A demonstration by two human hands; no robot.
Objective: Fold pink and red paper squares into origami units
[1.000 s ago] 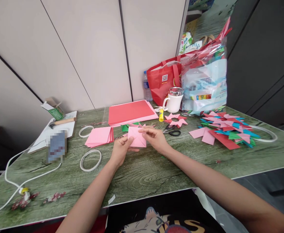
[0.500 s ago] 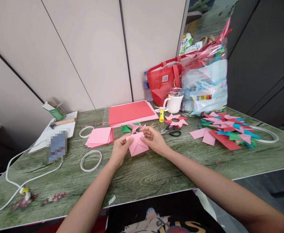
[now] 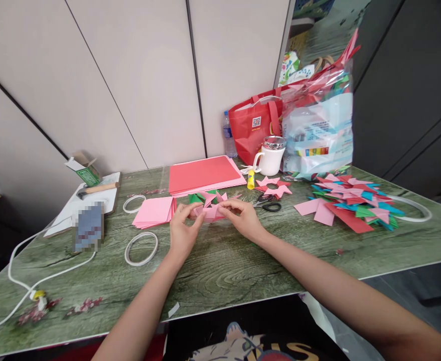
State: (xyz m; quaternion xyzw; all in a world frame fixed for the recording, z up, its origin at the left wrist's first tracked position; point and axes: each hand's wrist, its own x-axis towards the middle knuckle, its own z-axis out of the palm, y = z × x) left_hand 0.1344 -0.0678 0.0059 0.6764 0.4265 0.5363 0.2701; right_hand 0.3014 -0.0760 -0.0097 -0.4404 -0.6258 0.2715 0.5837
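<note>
A pink square of origami paper (image 3: 208,213), partly folded, is held between both hands above the middle of the table. My left hand (image 3: 184,225) pinches its left side between thumb and fingers. On its right side, my right hand (image 3: 242,216) has thumb and fingertips closed on the edge. Just behind the paper lie folded green and pink paper pieces (image 3: 205,197), partly hidden by it and by my fingers. A stack of pink paper squares (image 3: 154,211), with red ones beneath, sits left of my left hand.
Black-handled scissors (image 3: 271,206), a yellow glue stick (image 3: 251,179) and a folded paper ring (image 3: 273,187) lie right of my hands. Behind stand a white mug (image 3: 271,156) and red paper sheets (image 3: 207,174). Tape rolls (image 3: 141,249) rest left; a folded-paper pile (image 3: 355,195) lies right.
The pink square has gone from facing me flat to being bent and tilted back, so it looks narrower. Both hands have shifted their fingers along its edges.
</note>
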